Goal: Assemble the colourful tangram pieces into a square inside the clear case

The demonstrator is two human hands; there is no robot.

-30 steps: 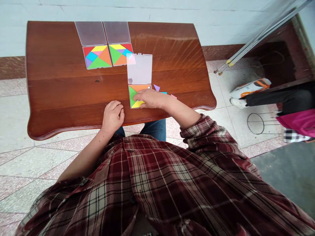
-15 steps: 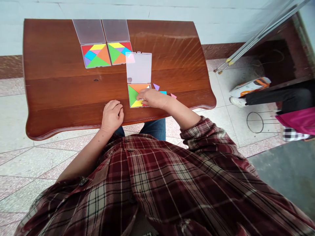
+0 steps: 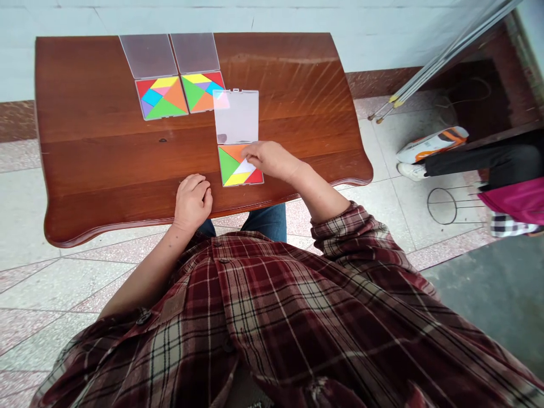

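Observation:
A shallow clear tangram case [image 3: 220, 170] lies on the table near its front edge, lid [image 3: 238, 116] folded back. In it are a green triangle [image 3: 228, 165], an orange triangle [image 3: 233, 149], a yellow piece [image 3: 236, 179] and a red triangle [image 3: 255, 177]. A whitish patch of the case shows between them. My right hand [image 3: 272, 158] is over the case's right side, fingers curled together at the orange triangle; whatever they hold is hidden. My left hand [image 3: 192, 198] rests on the tabletop left of the case, fingers loosely bent and holding nothing.
Two filled tangram cases [image 3: 162, 98] [image 3: 199, 93] lie open farther back on the wooden table [image 3: 102, 158]; the near lid overlaps one. At right are crutches [image 3: 408, 90], a plastic bag [image 3: 433, 144], a wire frame [image 3: 442, 205] and another person's leg [image 3: 467, 160].
My right hand has moved up and right from the case's middle, uncovering the whitish patch and red triangle. The loose purple, blue and pink pieces are now out of sight. My left hand stays put.

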